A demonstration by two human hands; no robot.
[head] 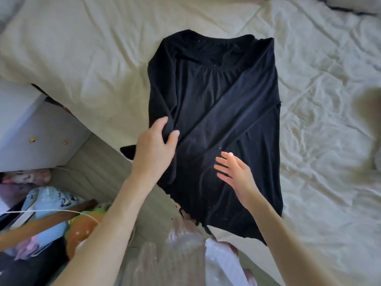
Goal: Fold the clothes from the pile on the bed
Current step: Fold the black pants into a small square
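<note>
Head view: looking down at black long-sleeved top lying flat on cream bed sheet, neckline far, hem near and hanging over the bed edge.
Left hand: gripping a fold of the left sleeve at the top's left edge, thumb and fingers curling round the cloth.
Right hand: fingers straight and spread, holding nothing, hovering over or lightly touching the lower middle of the top, cannot tell which.
Right sleeve: already lying diagonally across the body, running from far right to near left.
Key relation: long axis running near to far, straight ahead of both hands; left hand nearer the unfolded side.
Step, judging: folding left side inward.
Pile: not in view.
Near left: floor clutter, well apart from the top.
</note>
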